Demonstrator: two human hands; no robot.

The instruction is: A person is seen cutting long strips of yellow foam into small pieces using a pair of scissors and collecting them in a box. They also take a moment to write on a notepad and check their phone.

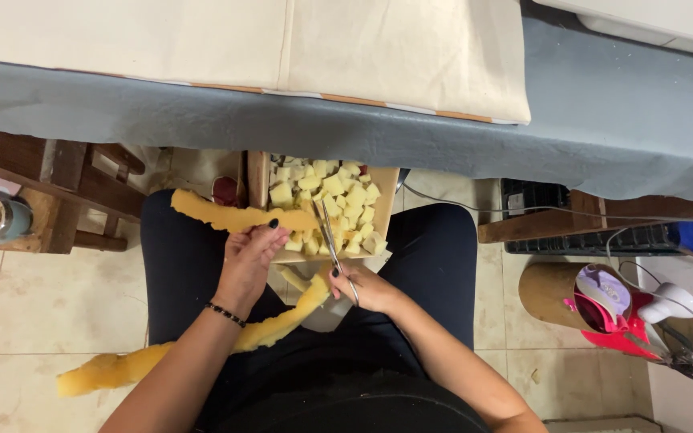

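While clamped in the left hand (248,261), spongy yellow foam strip (234,216); steel scissors (332,240) gripped right (366,289).

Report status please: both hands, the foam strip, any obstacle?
Left hand pinches yellow foam strip. Right hand holds scissors, blades at strip end. Cut foam cubes pile in box on lap. Nothing blocking.

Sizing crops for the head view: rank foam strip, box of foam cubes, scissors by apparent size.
1. Yellow foam strip, longest, running from the box down past the left hand.
2. Cardboard box of foam cubes.
3. Scissors in the right hand, blades partly open.
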